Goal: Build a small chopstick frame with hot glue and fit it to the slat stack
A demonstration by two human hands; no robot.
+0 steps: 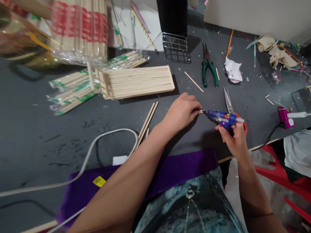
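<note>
The blue glue gun (222,118) is held over the dark table (111,118), near its front edge, just right of the left fingertips. Reading from the left, a stick frame (141,81) lies beyond the left forearm, with loose sticks (148,119) nearer the body. Next comes the left hand (184,108), its fingertips pinched on a small pale piece (201,111), too small to name. The gun's nozzle reaches that pinch, touching or nearly so; I cannot tell which. Its barrel's long axis runs crosswise, nozzle pointing left and slightly away from the body. The right hand (232,137) is wrapped around its handle; scissors (228,99) lie just behind.
</note>
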